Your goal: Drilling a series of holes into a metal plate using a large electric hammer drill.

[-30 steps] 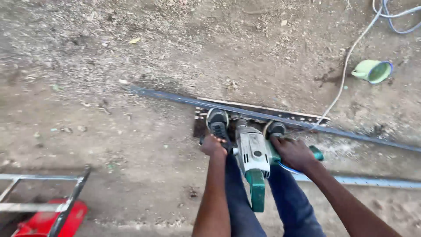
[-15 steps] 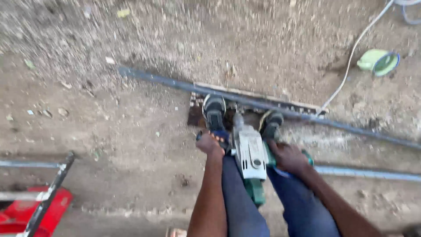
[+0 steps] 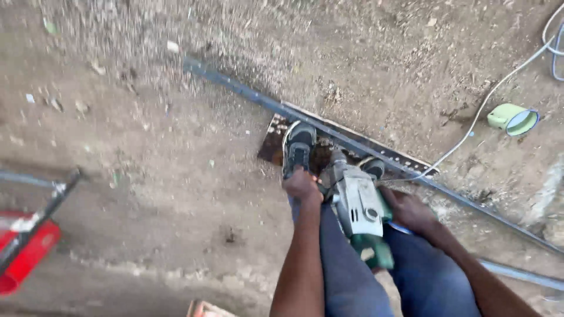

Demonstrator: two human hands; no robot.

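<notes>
We hold a grey-and-green power drill (image 3: 359, 212), nose down, between our knees: left hand (image 3: 302, 185) clamped on its side handle, right hand (image 3: 408, 209) clenched on its grip. Beneath, both shoes pin a perforated steel plate (image 3: 276, 144) against a long steel bar (image 3: 247, 94). Drilling appears under way; completed holes cannot be counted. Beyond lies a green cup (image 3: 514, 119).

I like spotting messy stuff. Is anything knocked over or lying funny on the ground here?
Yes. A green cup lies tipped on its side in the dirt at the right, its open mouth facing sideways, beside the white cable. Nothing seems spilled from it.
</notes>
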